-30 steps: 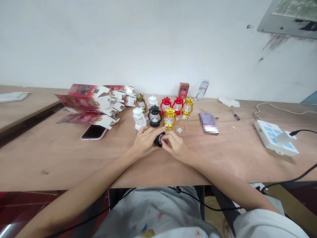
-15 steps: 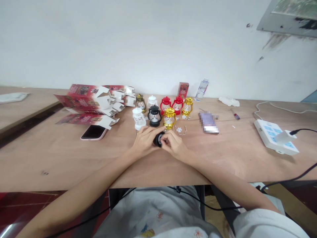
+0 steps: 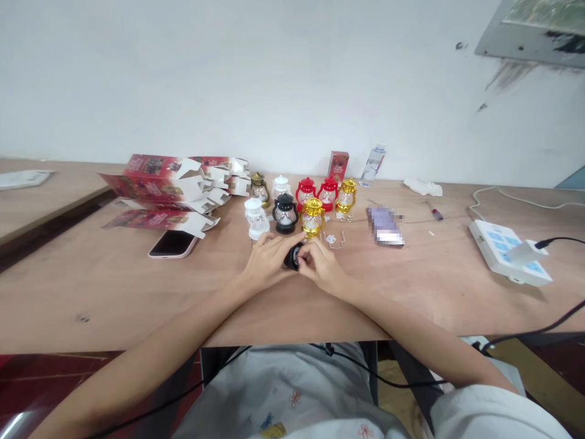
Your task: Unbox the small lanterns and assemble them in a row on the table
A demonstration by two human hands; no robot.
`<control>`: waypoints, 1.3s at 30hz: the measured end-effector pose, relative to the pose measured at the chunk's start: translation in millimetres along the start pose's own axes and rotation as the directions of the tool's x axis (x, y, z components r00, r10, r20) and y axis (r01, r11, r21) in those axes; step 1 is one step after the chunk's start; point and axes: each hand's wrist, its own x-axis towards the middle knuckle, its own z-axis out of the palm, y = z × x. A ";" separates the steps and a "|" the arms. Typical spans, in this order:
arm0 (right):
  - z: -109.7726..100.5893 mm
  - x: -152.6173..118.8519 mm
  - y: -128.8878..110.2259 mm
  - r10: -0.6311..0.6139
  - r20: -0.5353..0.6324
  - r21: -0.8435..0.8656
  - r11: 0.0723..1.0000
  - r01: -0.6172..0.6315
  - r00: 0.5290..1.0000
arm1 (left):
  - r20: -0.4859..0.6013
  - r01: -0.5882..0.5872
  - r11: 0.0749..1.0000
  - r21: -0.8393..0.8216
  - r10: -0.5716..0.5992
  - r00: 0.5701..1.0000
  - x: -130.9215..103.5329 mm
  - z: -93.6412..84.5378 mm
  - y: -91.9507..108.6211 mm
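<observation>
Close in front of me, my left hand (image 3: 269, 259) is wrapped round a small black lantern (image 3: 292, 257), which lies tipped with its round, grey-centred base facing me. My left fingers cover most of its body. The thumb and fingertips of my right hand (image 3: 321, 266) are pinched together against that base; whatever is between them is too small to make out. Just beyond my hands stand a gold lantern (image 3: 312, 218), a black lantern (image 3: 286, 214) and a white lantern (image 3: 256, 218). Small bent wires and a white piece (image 3: 330, 239) lie beside the gold one.
More lanterns, including a red one (image 3: 306, 194), stand behind. Flattened red boxes (image 3: 155, 186) and a phone (image 3: 171, 244) lie left. A bottle (image 3: 373, 163) and an upright red box (image 3: 338, 164) stand at the back. Rightward are a blurred-out phone (image 3: 384, 224) and a power strip (image 3: 496, 247).
My right fingers have shifted slightly on the base of the black lantern, and it has turned a little. My left hand keeps its hold; everything else looks the same.
</observation>
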 end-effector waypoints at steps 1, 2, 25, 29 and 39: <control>0.1 -0.1 0.1 0.003 0.000 0.003 1.000 -0.003 1.000 | 0.004 0.003 1.000 0.001 -0.003 1.000 -0.3 0.1 0.0; 0.3 -0.2 0.2 0.010 0.003 0.006 1.000 -0.010 1.000 | 0.010 0.008 1.000 0.001 -0.008 1.000 -0.5 0.2 0.0; -2.0 -1.9 -3.3 0.007 -0.039 0.021 1.000 -0.007 0.999 | 0.035 0.112 0.992 -0.062 -0.110 0.993 -0.4 -1.0 2.7; -2.7 -1.1 -5.7 0.013 -0.070 0.012 1.000 -0.012 0.997 | 0.023 0.132 0.987 -0.090 -0.131 0.991 -0.2 -0.3 4.2; -4.1 1.8 -9.1 0.057 -0.067 0.083 0.995 -0.052 0.996 | 0.004 0.121 0.987 -0.104 -0.121 0.993 -0.1 -0.6 3.9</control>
